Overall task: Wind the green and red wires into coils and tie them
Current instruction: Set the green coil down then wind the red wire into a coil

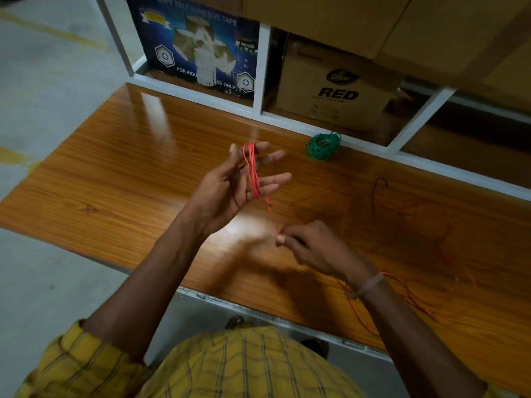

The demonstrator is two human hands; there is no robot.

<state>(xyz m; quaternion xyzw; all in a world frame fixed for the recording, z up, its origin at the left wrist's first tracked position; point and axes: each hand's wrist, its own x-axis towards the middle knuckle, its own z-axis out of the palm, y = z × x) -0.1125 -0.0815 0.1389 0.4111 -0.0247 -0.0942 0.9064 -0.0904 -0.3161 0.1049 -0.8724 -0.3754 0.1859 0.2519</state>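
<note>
The red wire is thin, light and limp. It holds no shape of its own, so the loops are judged to stay in place only while something spans them. Its insulation looks smooth and is likely to slip under a loose pinch.

Left grip: released, palm up, fingers spread and nearly straight. Several turns of red wire are looped over these fingers. The long axis of the loop bundle runs from the fingertips down toward the heel of the palm, roughly away from the person.

Right grip: grasping the red wire in a pinch between thumb and fingertips, below and to the right of the left grip. From the pinch, the unwound length trails back past the right wrist and lies slack across the counter.

Recommended hold: take the loop bundle across its middle, where all turns cross together, before sliding it off the fingers.

The green wire lies already coiled on the counter, beyond and to the right of the left grip, well apart from both hands. Whether it is tied cannot be told.
</note>
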